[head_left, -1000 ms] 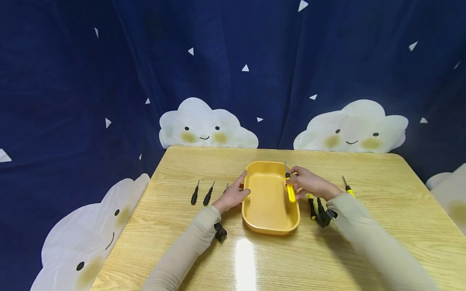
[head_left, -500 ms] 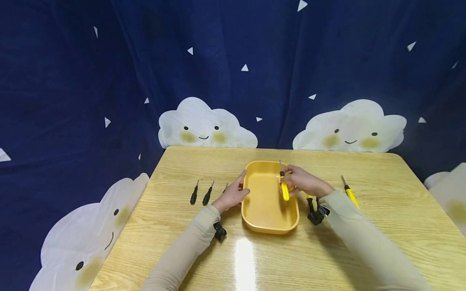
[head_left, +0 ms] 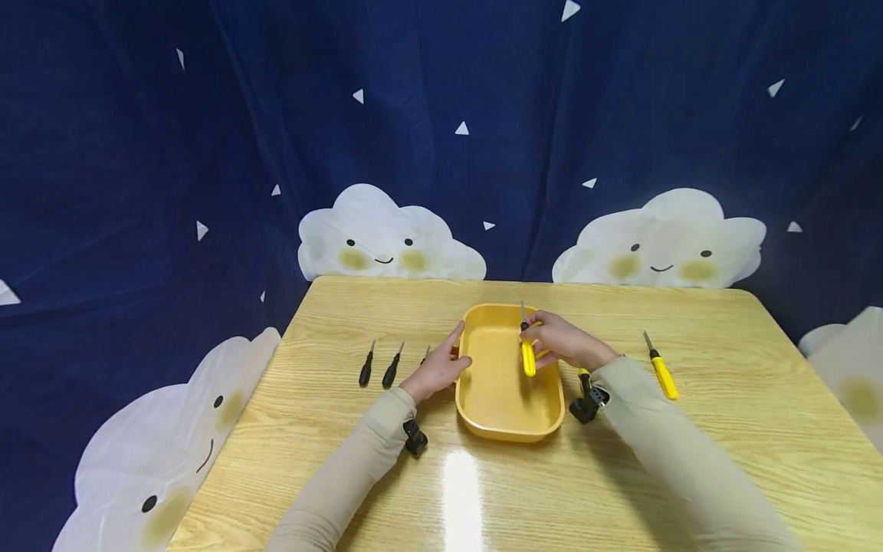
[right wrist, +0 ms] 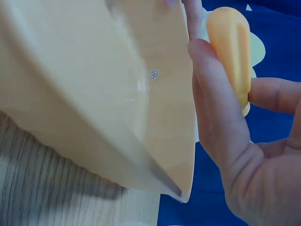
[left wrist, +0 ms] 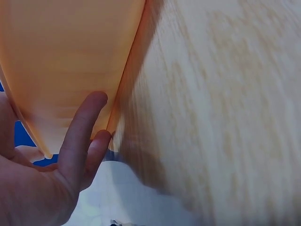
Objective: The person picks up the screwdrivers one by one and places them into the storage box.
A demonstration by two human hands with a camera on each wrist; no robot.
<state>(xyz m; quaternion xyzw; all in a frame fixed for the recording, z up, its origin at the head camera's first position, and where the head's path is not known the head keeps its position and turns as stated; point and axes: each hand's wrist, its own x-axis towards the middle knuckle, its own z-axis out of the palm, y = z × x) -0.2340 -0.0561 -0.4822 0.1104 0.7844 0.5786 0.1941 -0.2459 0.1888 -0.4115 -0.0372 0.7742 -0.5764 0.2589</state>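
A yellow-orange tray [head_left: 510, 433] stands on the table. My left hand [head_left: 436, 372] holds its left side, thumb over the rim; in the left wrist view, fingers [left wrist: 81, 136] lie along the tray's outer wall [left wrist: 56, 52]. My right hand [head_left: 564, 341] pinches a yellow-handled screwdriver [head_left: 528, 357] above the tray, its shaft pointing away. The right wrist view shows the yellow handle [right wrist: 230, 47] between thumb and fingers, beside the tray's rim [right wrist: 188, 141].
Two black screwdrivers [head_left: 366, 370] [head_left: 391, 371] lie left of the tray, with a third tip [head_left: 426, 354] partly behind the left hand. Another yellow screwdriver [head_left: 662, 373] lies to the right. A yellow-and-black handle [head_left: 584, 377] shows under the right wrist. A dark blue curtain [head_left: 441, 138] hangs behind.
My right hand has moved left with the screwdriver, from the tray's right rim to over its inside. The left hand stays on the tray. More of the right-hand yellow screwdriver shows.
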